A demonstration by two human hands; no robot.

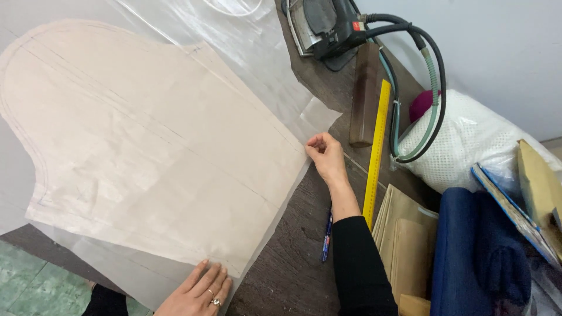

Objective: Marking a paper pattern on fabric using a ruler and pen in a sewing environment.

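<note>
**Pattern piece pinned flat by 2 hands**

Left hand lies spread, palm down on the bottom edge of the beige pattern piece, which sits over translucent tracing paper. Right hand pinches the piece's right corner. Outline looks drawn; no cutting visible. Dark wood surface: pen, yellow ruler, iron, white wall.

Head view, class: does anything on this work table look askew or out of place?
Little stands out. The pale pattern piece lies flat under both hands, left hand and right hand; only the blue pen lies loose, partly under the sleeve.
</note>
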